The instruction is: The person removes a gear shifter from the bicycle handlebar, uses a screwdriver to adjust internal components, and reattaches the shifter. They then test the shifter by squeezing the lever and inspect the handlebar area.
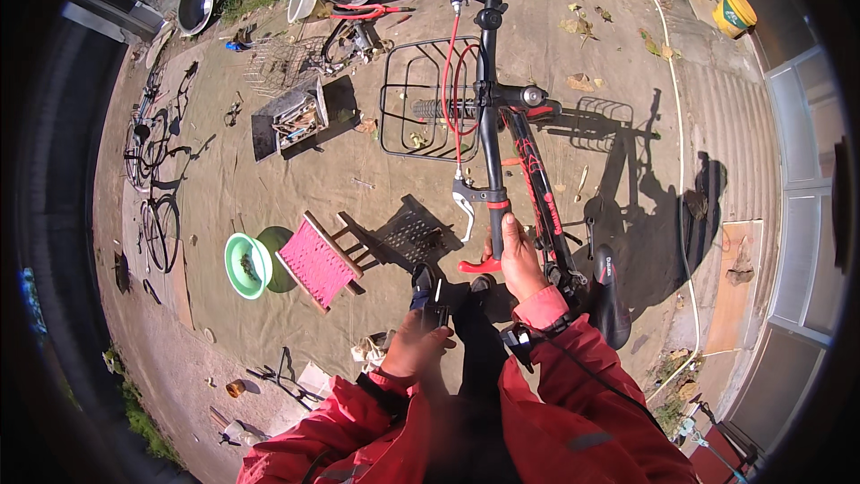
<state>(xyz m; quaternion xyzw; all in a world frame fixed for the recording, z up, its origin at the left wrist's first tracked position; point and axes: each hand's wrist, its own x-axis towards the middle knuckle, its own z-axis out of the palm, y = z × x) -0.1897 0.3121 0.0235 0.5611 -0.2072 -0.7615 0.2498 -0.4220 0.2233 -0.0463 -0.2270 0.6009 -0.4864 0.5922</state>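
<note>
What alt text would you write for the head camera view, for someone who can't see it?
Seen from above, a person in a red jacket grips a bicycle's handlebar end with the right hand and holds a small dark object in the left hand. A pink stool and green bowl sit on the dirt ground.

Blurred left hand (414, 345), its small dark object (436, 312) indistinct

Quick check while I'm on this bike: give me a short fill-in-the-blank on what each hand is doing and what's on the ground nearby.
1. The right hand grips the bicycle's ____ end.
2. The left hand holds a small ____ object.
3. The wire basket sits at the bicycle's ____.
4. The stool seat is ____.

Missing words: handlebar; black; front; pink
</note>
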